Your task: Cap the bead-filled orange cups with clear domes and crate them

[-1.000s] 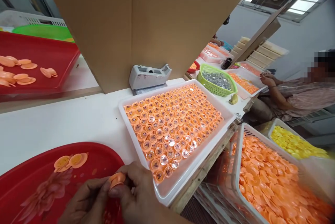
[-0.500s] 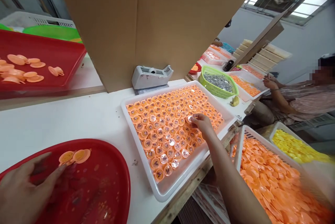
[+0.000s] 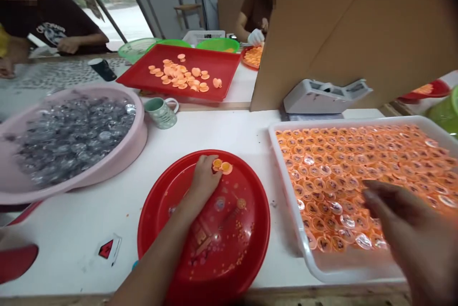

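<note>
Over the round red tray [image 3: 255, 249], my left hand [image 3: 205, 175] is closed with its fingertips on an orange plastic piece [image 3: 225, 168] that has two joined round discs. My right hand [image 3: 411, 220] hovers over the near part of the white rectangular tray [image 3: 300, 229], slightly blurred. Its thumb and fingers are a little apart, and nothing shows between them. Rows of orange round pieces [image 3: 325, 184] fill that tray, many with a dark printed picture and some with shiny clear discs on top.
A pink basin [image 3: 138, 139] of clear discs stands left, beside a green mug [image 3: 161, 114]. Behind lies a red rectangular tray [image 3: 143, 75] with loose orange pieces. A grey tape dispenser [image 3: 315, 98] sits before a cardboard panel [image 3: 343, 34]. Two people work across the table.
The view has swung left, bringing the pink basin and mug into sight. My right hand has come away from the disc it touched in the white tray. My left hand still has the orange piece.
</note>
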Action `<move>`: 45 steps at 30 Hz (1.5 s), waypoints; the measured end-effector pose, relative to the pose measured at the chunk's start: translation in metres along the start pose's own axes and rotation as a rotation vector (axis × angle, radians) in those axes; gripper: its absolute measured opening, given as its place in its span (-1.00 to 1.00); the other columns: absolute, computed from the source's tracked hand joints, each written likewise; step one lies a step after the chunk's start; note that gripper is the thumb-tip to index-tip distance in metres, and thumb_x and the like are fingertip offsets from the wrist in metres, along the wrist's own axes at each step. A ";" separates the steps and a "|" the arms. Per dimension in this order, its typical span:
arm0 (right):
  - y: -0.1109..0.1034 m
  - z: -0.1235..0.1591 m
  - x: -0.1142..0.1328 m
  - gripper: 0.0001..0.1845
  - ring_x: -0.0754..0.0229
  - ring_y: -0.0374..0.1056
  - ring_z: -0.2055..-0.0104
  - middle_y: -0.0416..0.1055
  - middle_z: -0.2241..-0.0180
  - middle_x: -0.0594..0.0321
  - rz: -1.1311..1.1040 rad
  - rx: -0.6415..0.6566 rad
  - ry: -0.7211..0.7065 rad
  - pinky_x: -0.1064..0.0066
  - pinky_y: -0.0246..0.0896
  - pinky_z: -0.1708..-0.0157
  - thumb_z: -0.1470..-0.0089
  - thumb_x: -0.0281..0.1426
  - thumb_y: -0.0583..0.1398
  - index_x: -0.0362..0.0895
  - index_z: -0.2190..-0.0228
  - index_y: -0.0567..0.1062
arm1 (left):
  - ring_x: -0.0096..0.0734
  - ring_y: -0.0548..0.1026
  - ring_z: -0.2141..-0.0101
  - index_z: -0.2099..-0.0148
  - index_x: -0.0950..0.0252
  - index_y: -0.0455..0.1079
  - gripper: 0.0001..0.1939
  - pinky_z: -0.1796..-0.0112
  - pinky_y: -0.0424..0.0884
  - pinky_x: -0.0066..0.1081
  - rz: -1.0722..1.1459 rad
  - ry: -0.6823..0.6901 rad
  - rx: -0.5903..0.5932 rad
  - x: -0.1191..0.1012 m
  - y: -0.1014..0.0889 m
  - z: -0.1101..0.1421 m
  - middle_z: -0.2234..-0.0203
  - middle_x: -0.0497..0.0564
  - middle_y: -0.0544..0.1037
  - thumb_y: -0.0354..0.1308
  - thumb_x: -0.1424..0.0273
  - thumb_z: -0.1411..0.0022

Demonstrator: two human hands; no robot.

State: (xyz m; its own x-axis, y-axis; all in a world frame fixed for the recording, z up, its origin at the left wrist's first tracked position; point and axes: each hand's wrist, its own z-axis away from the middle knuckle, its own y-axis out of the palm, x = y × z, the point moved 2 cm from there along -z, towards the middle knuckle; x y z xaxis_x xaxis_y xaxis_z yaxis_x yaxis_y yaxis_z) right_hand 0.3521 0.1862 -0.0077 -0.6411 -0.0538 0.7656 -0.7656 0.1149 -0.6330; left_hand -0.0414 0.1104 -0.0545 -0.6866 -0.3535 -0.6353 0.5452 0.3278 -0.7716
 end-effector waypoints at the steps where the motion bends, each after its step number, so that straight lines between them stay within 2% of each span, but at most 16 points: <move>1: 0.015 0.017 0.014 -0.75 0.00 0.48 0.27 0.56 0.23 0.08 0.013 0.104 -0.020 0.18 0.32 0.31 -0.03 -0.17 0.26 0.07 0.21 0.55 | -0.17 0.46 0.13 0.05 0.28 0.39 -0.67 0.15 0.42 -0.24 0.013 0.007 0.011 0.000 0.001 0.000 0.14 0.12 0.45 0.10 0.54 -0.10; 3: 0.051 0.051 0.046 -0.83 0.02 0.48 0.28 0.55 0.29 0.14 -0.023 0.306 -0.194 0.22 0.35 0.31 -0.06 -0.21 0.23 0.02 0.32 0.56 | -0.18 0.45 0.17 0.14 0.27 0.40 -0.75 0.17 0.40 -0.24 0.041 0.016 0.041 0.001 -0.001 0.000 0.21 0.09 0.47 0.11 0.55 -0.09; 6: 0.107 0.092 0.087 -0.84 0.10 0.44 0.30 0.51 0.34 0.16 -0.134 0.580 -0.401 0.30 0.35 0.30 -0.17 -0.35 0.13 -0.05 0.30 0.53 | -0.23 0.44 0.26 0.30 0.26 0.40 -0.84 0.22 0.37 -0.28 0.080 0.003 0.090 0.006 -0.013 0.003 0.32 0.02 0.49 0.16 0.56 -0.02; 9: 0.151 0.119 0.113 -0.78 0.16 0.40 0.33 0.45 0.36 0.17 -0.165 0.858 -0.502 0.37 0.31 0.34 -0.15 -0.53 0.07 -0.10 0.32 0.51 | -0.31 0.45 0.34 0.39 0.26 0.38 -0.91 0.31 0.36 -0.35 0.137 -0.042 0.127 0.015 -0.039 0.014 0.40 -0.04 0.50 0.16 0.54 -0.01; 11: 0.173 0.130 0.126 -0.71 0.18 0.36 0.36 0.40 0.41 0.18 -0.129 0.966 -0.571 0.40 0.26 0.38 -0.09 -0.63 0.03 -0.13 0.40 0.50 | -0.33 0.46 0.36 0.37 0.27 0.39 -0.92 0.34 0.37 -0.37 0.183 -0.081 0.125 0.022 -0.062 0.026 0.41 -0.05 0.52 0.17 0.51 -0.01; 14: 0.200 0.140 0.144 -0.67 0.20 0.32 0.40 0.38 0.44 0.20 -0.050 1.008 -0.678 0.43 0.19 0.42 -0.02 -0.70 0.01 -0.15 0.46 0.49 | -0.32 0.49 0.32 0.27 0.27 0.42 -0.84 0.30 0.40 -0.36 0.254 -0.141 0.097 0.033 -0.094 0.045 0.35 -0.03 0.56 0.15 0.48 -0.03; 17: 0.224 0.145 0.163 -0.64 0.21 0.32 0.39 0.40 0.35 0.19 0.006 1.014 -0.758 0.44 0.18 0.41 0.02 -0.73 0.03 -0.14 0.36 0.51 | -0.30 0.52 0.28 0.22 0.29 0.43 -0.79 0.27 0.43 -0.36 0.320 -0.180 0.081 0.045 -0.117 0.061 0.32 -0.01 0.57 0.15 0.45 -0.03; 21: 0.261 0.155 0.187 -0.62 0.16 0.34 0.29 0.42 0.25 0.14 -0.005 0.971 -0.803 0.40 0.23 0.37 0.00 -0.69 0.07 -0.12 0.23 0.51 | -0.29 0.52 0.29 0.21 0.31 0.41 -0.75 0.27 0.44 -0.36 0.462 -0.233 0.085 0.056 -0.126 0.072 0.33 0.00 0.56 0.20 0.45 0.02; 24: 0.279 0.163 0.194 -0.66 0.11 0.32 0.23 0.43 0.25 0.13 -0.041 0.951 -0.810 0.35 0.28 0.31 -0.02 -0.67 0.09 -0.10 0.27 0.53 | -0.30 0.51 0.28 0.21 0.30 0.41 -0.75 0.24 0.44 -0.35 0.506 -0.259 0.077 0.059 -0.124 0.073 0.34 -0.02 0.55 0.21 0.45 0.02; 27: 0.276 0.165 0.184 -0.70 0.12 0.33 0.24 0.44 0.32 0.15 -0.056 0.956 -0.803 0.35 0.30 0.29 -0.05 -0.67 0.09 -0.09 0.35 0.53 | -0.29 0.51 0.25 0.23 0.28 0.44 -0.80 0.19 0.42 -0.32 0.468 -0.251 0.045 0.056 -0.119 0.074 0.30 -0.01 0.56 0.19 0.46 -0.02; 30: 0.251 0.160 0.160 -0.72 0.13 0.34 0.25 0.44 0.33 0.16 -0.077 0.938 -0.769 0.34 0.31 0.28 -0.09 -0.63 0.08 -0.10 0.33 0.53 | -0.28 0.51 0.21 0.21 0.25 0.45 -0.78 0.18 0.42 -0.34 0.485 -0.211 0.076 0.050 -0.109 0.078 0.24 -0.02 0.56 0.17 0.49 -0.03; 32: 0.230 0.152 0.141 -0.78 0.15 0.35 0.30 0.45 0.36 0.17 -0.147 0.922 -0.601 0.32 0.30 0.29 -0.10 -0.58 0.10 -0.12 0.36 0.53 | -0.29 0.52 0.19 0.17 0.23 0.43 -0.75 0.20 0.43 -0.37 0.547 -0.201 0.123 0.044 -0.099 0.082 0.23 -0.03 0.56 0.16 0.52 -0.04; 35: 0.201 0.138 0.116 -0.96 0.18 0.38 0.37 0.45 0.42 0.22 -0.341 0.895 -0.123 0.34 0.31 0.35 -0.03 -0.42 0.23 -0.14 0.42 0.50 | -0.29 0.52 0.18 0.18 0.22 0.43 -0.77 0.21 0.44 -0.39 0.619 -0.179 0.204 0.032 -0.083 0.088 0.21 -0.01 0.54 0.15 0.53 -0.07; 37: 0.187 0.132 0.108 -0.83 0.20 0.37 0.39 0.44 0.44 0.25 -0.451 0.887 0.114 0.39 0.29 0.41 0.05 -0.32 0.31 -0.15 0.43 0.48 | -0.28 0.52 0.16 0.20 0.23 0.44 -0.80 0.18 0.44 -0.38 0.658 -0.146 0.246 0.024 -0.073 0.090 0.20 0.01 0.53 0.14 0.52 -0.09; 42: 0.169 0.123 0.102 -0.73 0.32 0.28 0.54 0.36 0.55 0.35 -0.664 0.898 0.345 0.48 0.22 0.53 0.09 -0.25 0.37 -0.16 0.46 0.46 | -0.28 0.53 0.18 0.16 0.24 0.40 -0.80 0.17 0.45 -0.35 0.738 -0.168 0.340 0.011 -0.052 0.092 0.20 0.00 0.54 0.18 0.46 -0.12; 45: 0.168 0.121 0.100 -0.67 0.33 0.28 0.55 0.36 0.52 0.36 -0.759 0.898 0.405 0.48 0.24 0.55 0.12 -0.27 0.40 -0.14 0.32 0.48 | -0.23 0.49 0.15 0.14 0.22 0.39 -0.81 0.13 0.44 -0.25 0.507 -0.134 0.201 0.010 -0.046 0.093 0.17 0.02 0.52 0.10 0.48 -0.17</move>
State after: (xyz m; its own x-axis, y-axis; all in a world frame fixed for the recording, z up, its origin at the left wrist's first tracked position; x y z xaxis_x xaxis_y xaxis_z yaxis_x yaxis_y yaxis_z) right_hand 0.1528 0.0796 -0.0516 -0.0795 0.5187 0.8513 -0.8035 -0.5388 0.2532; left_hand -0.0289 0.0104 -0.0286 -0.2548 -0.3074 -0.9168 0.8813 0.3164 -0.3510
